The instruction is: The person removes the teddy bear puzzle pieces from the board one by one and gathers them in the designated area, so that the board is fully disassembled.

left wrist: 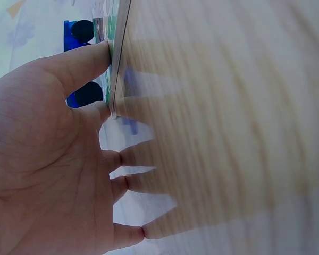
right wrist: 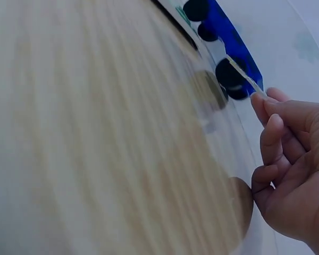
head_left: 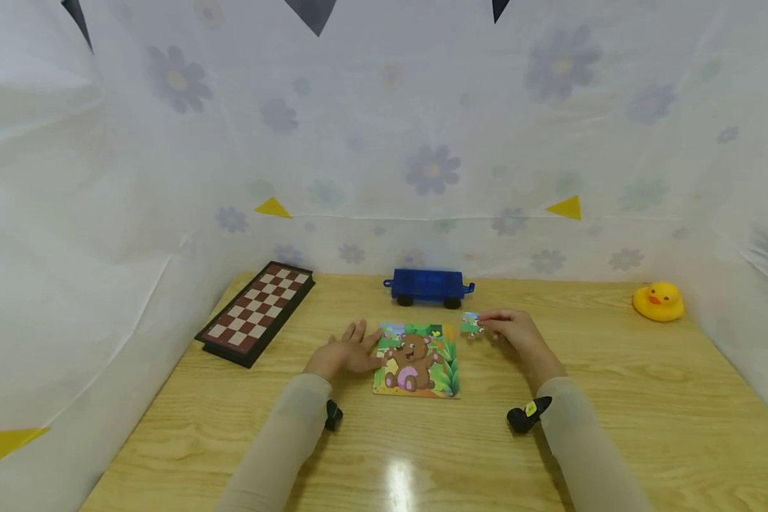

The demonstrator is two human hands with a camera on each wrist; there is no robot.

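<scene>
A bear jigsaw puzzle (head_left: 416, 363) lies flat on the wooden table in the head view. My left hand (head_left: 348, 352) is at its left side, fingers spread, with the thumb and index fingertip right at the puzzle's edge. In the left wrist view, the left hand (left wrist: 53, 143) has its other fingertips down on the tabletop. Just beyond the puzzle's upper right corner, my right hand (head_left: 512, 331) pinches a puzzle piece (head_left: 470, 323) between thumb and index finger. The right wrist view shows that puzzle piece (right wrist: 243, 75) edge-on above the table, held by the right hand (right wrist: 292, 154).
A blue toy wagon (head_left: 429, 284) stands behind the puzzle. At the left lies a folded chessboard (head_left: 256, 313), and a yellow rubber duck (head_left: 659, 302) sits at the far right. White flower-patterned sheeting (head_left: 384, 142) encloses the back and sides of the table (head_left: 461, 455).
</scene>
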